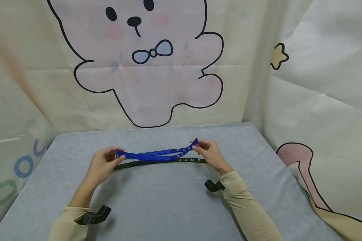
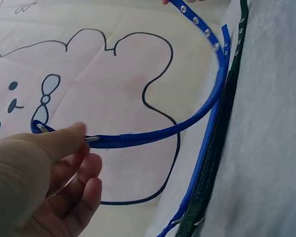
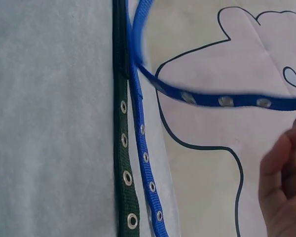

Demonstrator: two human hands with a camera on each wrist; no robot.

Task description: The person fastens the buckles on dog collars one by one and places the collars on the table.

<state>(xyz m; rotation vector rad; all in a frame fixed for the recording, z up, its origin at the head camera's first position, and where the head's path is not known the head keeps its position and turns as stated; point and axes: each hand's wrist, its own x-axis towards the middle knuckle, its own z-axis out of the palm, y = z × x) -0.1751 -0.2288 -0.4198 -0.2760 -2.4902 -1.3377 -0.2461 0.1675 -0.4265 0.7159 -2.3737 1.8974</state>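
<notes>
A blue webbing collar (image 2: 153, 134) hangs in a sagging curve between both hands, raised off the table. My left hand (image 1: 104, 164) pinches its buckle end between thumb and fingers, where bits of metal show. At the other end, my right hand (image 1: 211, 155) pinches the tip beyond a row of metal eyelets. Under it a second blue collar (image 2: 202, 153) lies stretched along a dark green collar (image 1: 132, 164). Both lower collars also have eyelets toward the right, and their buckle ends are on the left.
A pale grey-blue cloth covers the table (image 1: 163, 201). Behind it hangs a cream curtain (image 1: 235, 97) with a cartoon bear, and more printed cloth (image 1: 319, 110) closes off the sides. A black wrist mount (image 1: 95, 216) sticks out from the left sleeve, another (image 1: 214, 186) from the right.
</notes>
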